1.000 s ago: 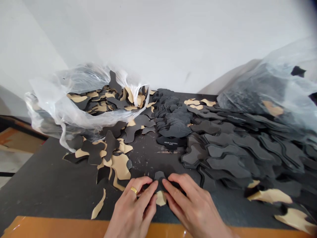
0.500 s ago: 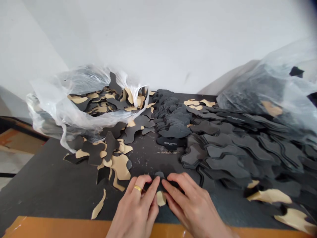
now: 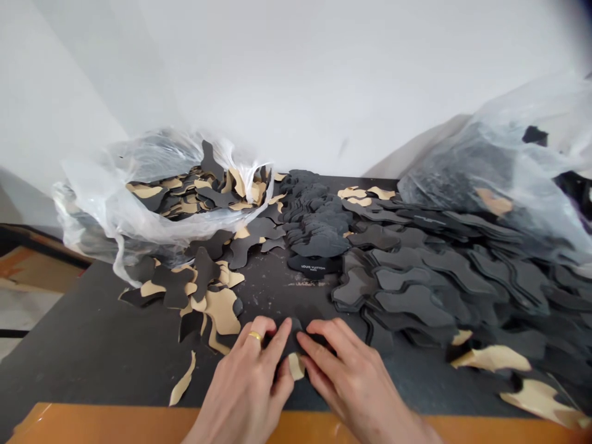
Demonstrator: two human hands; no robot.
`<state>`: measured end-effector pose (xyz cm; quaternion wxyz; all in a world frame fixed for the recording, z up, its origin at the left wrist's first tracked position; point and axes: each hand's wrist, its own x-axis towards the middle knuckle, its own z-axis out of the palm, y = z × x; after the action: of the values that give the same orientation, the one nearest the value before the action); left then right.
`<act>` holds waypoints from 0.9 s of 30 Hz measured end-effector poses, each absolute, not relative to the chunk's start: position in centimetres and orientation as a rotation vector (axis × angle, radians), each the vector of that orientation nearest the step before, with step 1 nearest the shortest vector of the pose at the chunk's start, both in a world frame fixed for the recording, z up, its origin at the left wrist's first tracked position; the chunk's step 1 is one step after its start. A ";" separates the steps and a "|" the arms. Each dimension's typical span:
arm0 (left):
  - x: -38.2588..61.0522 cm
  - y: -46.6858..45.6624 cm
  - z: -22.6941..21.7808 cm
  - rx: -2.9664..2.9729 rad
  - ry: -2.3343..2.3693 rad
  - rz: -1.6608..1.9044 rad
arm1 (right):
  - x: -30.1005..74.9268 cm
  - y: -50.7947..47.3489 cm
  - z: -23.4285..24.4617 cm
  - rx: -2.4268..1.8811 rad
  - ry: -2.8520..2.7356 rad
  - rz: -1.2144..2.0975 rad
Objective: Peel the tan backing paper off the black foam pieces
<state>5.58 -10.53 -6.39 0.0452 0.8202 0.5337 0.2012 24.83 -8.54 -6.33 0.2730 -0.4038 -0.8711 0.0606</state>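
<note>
Our left hand (image 3: pixel 256 370) and right hand (image 3: pixel 345 367) bring bent fingers close together over a small dark piece (image 3: pixel 293 341); whether they pinch or only press, we cannot tell. It lies between them on the table (image 3: pixel 115 364), a cream patch (image 3: pixel 296 367) at its near side. We judge it light, thin and bendable, best taken by opposite edges; similar dark pieces (image 3: pixel 414 305) overlap rightward.
</note>
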 end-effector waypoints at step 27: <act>3.1 -5.7 -4.3 2.469 0.913 0.415 | 26.6 -9.4 -6.1 -1.167 -1.876 1.004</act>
<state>3.08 -5.72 -4.26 0.2361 0.9003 0.3329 0.1512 26.59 -9.39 -6.11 0.3501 -0.4505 -0.7241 0.3875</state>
